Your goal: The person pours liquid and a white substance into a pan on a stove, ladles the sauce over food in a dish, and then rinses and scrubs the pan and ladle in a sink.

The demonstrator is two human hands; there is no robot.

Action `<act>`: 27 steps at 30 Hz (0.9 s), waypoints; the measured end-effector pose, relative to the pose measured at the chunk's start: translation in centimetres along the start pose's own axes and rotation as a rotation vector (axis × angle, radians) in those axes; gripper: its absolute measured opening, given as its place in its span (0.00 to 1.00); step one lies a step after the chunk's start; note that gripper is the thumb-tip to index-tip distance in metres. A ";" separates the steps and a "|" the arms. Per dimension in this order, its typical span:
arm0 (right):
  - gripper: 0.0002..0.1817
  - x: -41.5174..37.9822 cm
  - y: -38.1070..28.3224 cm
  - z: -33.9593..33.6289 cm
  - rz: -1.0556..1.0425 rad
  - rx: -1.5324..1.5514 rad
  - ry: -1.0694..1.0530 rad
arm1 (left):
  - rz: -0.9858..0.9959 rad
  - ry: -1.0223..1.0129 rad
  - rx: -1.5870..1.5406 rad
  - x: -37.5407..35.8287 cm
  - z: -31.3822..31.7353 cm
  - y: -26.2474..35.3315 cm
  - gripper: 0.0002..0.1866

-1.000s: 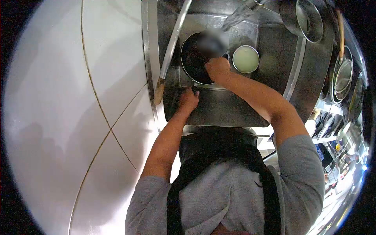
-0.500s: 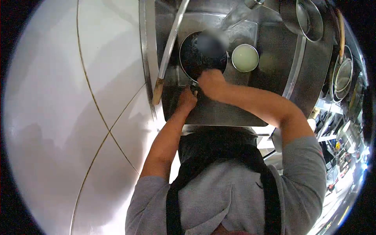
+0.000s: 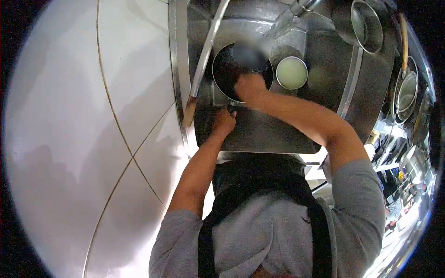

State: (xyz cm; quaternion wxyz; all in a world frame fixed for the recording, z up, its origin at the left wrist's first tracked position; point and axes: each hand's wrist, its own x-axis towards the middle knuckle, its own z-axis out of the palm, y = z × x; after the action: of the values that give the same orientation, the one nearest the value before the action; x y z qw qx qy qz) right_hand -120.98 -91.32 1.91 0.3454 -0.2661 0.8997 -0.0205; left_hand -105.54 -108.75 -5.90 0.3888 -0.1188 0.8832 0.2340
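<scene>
A dark round pan point(image 3: 225, 69) sits in the metal sink point(image 3: 273, 134), its short handle pointing toward me. My left hand point(image 3: 225, 121) is wrapped round that handle. Over the near right part of the pan is my right hand point(image 3: 251, 87), its fingers curled; what they hold, if anything, I cannot make out. A blurred patch covers the pan's far right part. Just right of the pan stands a round container point(image 3: 291, 73) of pale greenish liquid. Water runs from the faucet point(image 3: 303, 6) behind them.
A long metal rod with a wooden end point(image 3: 189, 111) leans along the sink's left edge. At the upper right is a metal pot point(image 3: 366, 25). Strainers point(image 3: 407, 92) hang at the far right. White tiles point(image 3: 60, 139) fill the left side.
My right hand has moved slightly up over the pan. The pan, the container and the sink's edges appear a little lower in view.
</scene>
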 end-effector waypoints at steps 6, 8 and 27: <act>0.11 2.4 -1.2 -0.9 0.234 0.034 -0.058 | -0.059 -0.126 -0.076 -0.4 -1.8 1.5 0.31; 0.11 2.7 -1.5 0.4 0.245 0.054 -0.121 | -0.067 -0.075 -0.073 -0.8 -2.0 1.7 0.32; 0.12 0.1 0.5 -0.3 0.220 0.073 -0.203 | -0.113 -0.075 0.008 -1.8 -1.9 3.3 0.26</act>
State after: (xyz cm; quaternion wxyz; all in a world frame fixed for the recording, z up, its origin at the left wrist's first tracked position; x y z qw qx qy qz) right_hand -121.47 -90.99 1.90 0.4440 -0.1536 0.8827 0.0119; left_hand -106.85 -106.77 -2.42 0.4347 -0.1580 0.8608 0.2124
